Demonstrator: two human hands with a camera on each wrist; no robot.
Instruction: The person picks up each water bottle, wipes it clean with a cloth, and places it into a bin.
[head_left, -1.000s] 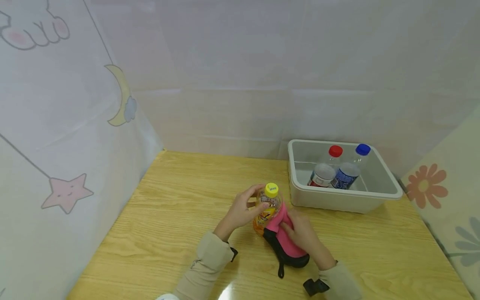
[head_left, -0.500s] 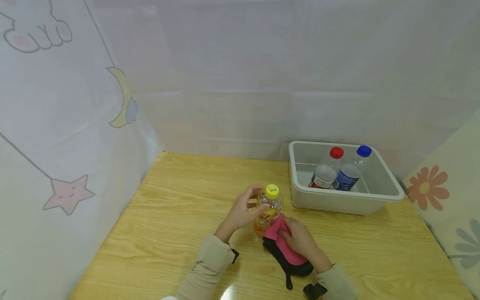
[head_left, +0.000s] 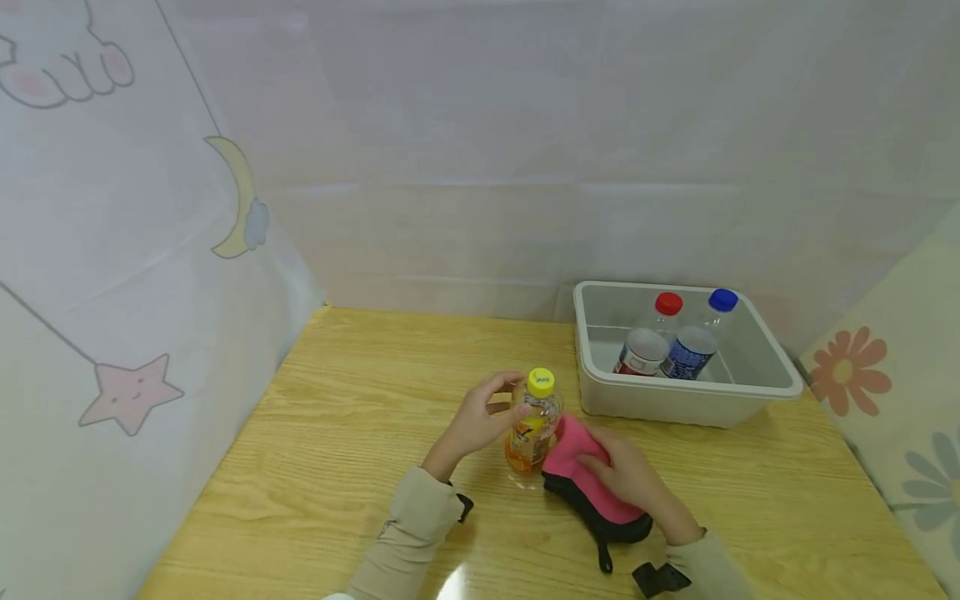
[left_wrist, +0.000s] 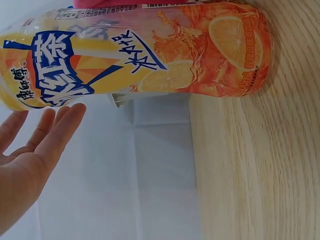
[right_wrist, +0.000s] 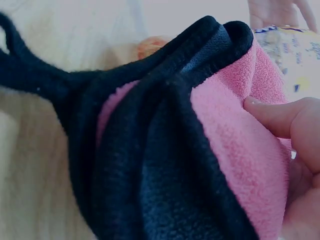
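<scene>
An orange drink bottle point(head_left: 531, 429) with a yellow cap point(head_left: 541, 382) stands upright on the wooden table point(head_left: 360, 433). My left hand point(head_left: 480, 417) is at its left side near the neck. In the left wrist view its fingers point(left_wrist: 50, 130) are straight and a little off the label of the bottle point(left_wrist: 150, 50). My right hand point(head_left: 637, 483) grips a pink cloth with black edging point(head_left: 573, 446), which lies against the bottle's right side at the base. In the right wrist view a fingertip point(right_wrist: 280, 117) presses into the bunched cloth point(right_wrist: 165, 150).
A grey plastic bin point(head_left: 750, 392) stands at the table's back right. It holds a red-capped bottle point(head_left: 651, 340) and a blue-capped bottle point(head_left: 697, 342). Patterned curtains close off the left, back and right sides.
My right hand has drawn the cloth down and to the right, off the bottle's upper side. My left hand's fingers have loosened from the bottle's neck.
</scene>
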